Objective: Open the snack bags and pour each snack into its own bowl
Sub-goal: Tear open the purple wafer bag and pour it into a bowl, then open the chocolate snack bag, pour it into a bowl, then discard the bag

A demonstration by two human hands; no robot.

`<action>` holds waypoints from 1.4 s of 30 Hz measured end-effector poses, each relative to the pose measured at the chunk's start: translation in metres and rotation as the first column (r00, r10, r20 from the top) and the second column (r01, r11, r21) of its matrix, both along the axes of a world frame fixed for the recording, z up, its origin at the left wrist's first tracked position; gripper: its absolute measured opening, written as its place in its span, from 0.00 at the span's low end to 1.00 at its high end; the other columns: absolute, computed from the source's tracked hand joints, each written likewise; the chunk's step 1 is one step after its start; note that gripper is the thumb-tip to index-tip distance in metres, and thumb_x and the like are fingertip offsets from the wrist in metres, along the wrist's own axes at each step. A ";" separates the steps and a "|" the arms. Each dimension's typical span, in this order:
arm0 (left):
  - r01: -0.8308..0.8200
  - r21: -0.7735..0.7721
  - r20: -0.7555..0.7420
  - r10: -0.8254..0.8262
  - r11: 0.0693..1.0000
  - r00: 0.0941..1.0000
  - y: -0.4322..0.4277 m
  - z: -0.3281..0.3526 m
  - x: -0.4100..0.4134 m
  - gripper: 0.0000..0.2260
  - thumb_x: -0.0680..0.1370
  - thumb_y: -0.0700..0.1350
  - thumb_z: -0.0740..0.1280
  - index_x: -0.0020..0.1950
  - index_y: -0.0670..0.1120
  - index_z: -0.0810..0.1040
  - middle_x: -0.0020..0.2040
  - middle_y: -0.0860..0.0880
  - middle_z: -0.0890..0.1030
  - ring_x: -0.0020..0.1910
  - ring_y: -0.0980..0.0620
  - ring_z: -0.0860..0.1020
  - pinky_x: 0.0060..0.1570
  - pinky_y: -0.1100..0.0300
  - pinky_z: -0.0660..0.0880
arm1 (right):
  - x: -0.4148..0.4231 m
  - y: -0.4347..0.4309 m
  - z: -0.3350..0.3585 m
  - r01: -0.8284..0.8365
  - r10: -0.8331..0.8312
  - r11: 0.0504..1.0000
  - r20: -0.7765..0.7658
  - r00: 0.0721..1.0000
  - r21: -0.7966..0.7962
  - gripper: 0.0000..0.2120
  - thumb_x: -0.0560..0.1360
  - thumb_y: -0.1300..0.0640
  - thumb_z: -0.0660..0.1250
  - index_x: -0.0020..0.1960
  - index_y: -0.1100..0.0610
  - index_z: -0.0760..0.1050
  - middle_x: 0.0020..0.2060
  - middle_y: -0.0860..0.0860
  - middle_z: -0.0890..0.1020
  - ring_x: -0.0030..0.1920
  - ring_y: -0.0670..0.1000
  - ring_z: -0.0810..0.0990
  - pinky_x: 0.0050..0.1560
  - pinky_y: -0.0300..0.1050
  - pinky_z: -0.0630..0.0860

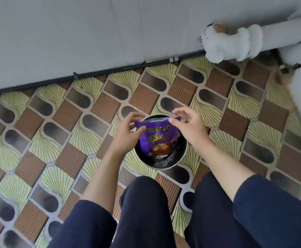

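Observation:
A purple snack bag [156, 138] with gold lettering stands upright over a round steel bowl [181, 156] on the patterned floor mat. My left hand [128, 130] grips the bag's upper left edge, thumb on the front. My right hand [187, 124] pinches the bag's top right corner between thumb and forefinger, its other fingers spread. The top seam of the bag shows a silvery strip. What lies inside the bowl is mostly hidden by the bag.
The patterned mat [56, 140] covers the floor around the bowl. A grey wall [74, 33] with a black cable [110, 70] along its base runs behind. A white pipe [235, 43] juts out at the upper right. My knees in dark trousers [146, 212] are just below the bowl.

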State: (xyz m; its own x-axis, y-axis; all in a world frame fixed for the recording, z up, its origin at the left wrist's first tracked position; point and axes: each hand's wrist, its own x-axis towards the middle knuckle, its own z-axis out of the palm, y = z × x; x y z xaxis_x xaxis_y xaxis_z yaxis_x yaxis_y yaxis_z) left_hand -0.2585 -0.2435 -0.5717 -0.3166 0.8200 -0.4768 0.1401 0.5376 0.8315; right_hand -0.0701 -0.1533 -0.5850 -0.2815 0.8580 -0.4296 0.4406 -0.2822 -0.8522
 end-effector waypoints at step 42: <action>0.515 0.678 -0.263 -0.481 0.524 0.836 0.161 0.657 0.241 0.06 0.85 0.50 0.62 0.58 0.56 0.78 0.45 0.51 0.83 0.48 0.53 0.83 0.53 0.53 0.77 | 0.268 -0.006 0.673 0.626 -0.454 0.565 -0.430 0.780 0.537 0.07 0.77 0.58 0.73 0.54 0.52 0.81 0.47 0.53 0.85 0.47 0.44 0.82 0.48 0.35 0.75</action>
